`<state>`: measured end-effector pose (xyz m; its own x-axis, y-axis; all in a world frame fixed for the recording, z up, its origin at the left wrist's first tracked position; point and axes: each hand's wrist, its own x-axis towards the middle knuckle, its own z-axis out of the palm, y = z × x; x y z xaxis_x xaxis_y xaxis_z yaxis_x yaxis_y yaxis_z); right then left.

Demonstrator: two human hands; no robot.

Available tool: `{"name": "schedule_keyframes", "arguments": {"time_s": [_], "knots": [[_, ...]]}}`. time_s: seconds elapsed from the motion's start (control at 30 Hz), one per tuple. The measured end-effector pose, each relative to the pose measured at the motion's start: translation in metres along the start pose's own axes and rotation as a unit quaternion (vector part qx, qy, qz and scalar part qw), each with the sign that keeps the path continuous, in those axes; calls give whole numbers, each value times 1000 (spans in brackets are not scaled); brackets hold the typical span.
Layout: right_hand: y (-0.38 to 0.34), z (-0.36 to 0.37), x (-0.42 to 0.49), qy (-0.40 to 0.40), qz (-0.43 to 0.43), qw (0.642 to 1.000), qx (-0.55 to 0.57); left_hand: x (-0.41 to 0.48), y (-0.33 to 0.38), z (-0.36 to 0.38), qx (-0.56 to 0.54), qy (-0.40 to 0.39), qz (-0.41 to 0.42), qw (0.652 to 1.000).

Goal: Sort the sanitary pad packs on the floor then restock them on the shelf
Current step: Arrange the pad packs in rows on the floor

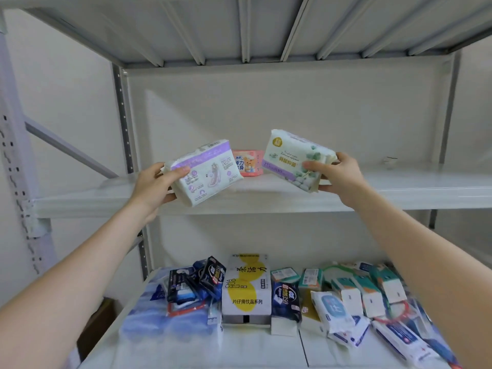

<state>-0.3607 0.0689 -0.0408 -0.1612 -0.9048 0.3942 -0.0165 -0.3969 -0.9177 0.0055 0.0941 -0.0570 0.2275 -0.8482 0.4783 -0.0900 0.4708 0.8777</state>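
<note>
Shelving [266, 201] of pale grey metal fills the view, with a middle board at hand height, a lower board beneath it and the ribbed underside of an upper board [239, 27] above.

Left hand [157, 187]: grips a white sanitary pad pack with a purple band [207, 174] by its left end, thumb laid across the printed face and fingers curled round behind and under. The pack is tilted, right end higher, and sits over the front edge of the middle board, left of centre. Whether its lower corner touches the board cannot be told.

Right hand [340, 177]: grips a white pack printed with green flowers [295, 161] by its right end, thumb on the face and fingers curled beneath. This pack is also tilted, left end raised, and is held over the middle board just right of centre, apart from the purple-banded pack.

Pink pack [247, 163]: stands upright on the middle board toward its back edge and shows between the two held packs.

Lower board: crowded. A blue-wrapped bundle [149, 320] lies at the left end, with dark blue packs [210, 275] leaning just beside it. A white and yellow box [246, 286] stands near the centre. White and teal packs [367, 291] stand in a loose row toward the right end, with flat white packs [332, 310] lying in front of them.
</note>
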Motion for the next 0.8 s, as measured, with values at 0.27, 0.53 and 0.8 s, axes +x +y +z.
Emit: {"name": "schedule_keyframes", "arguments": {"time_s": [0.27, 0.53, 0.8], "knots": [[11, -1, -109, -17, 46, 999, 10, -98, -1, -15, -19, -41, -19, 999], [48, -25, -189, -28, 95, 995, -31, -205, -21, -23, -8, -44, -84, 995], [107, -67, -279, -26, 172, 983, -55, -307, -72, -27, 21, -74, -190, 979]]}}
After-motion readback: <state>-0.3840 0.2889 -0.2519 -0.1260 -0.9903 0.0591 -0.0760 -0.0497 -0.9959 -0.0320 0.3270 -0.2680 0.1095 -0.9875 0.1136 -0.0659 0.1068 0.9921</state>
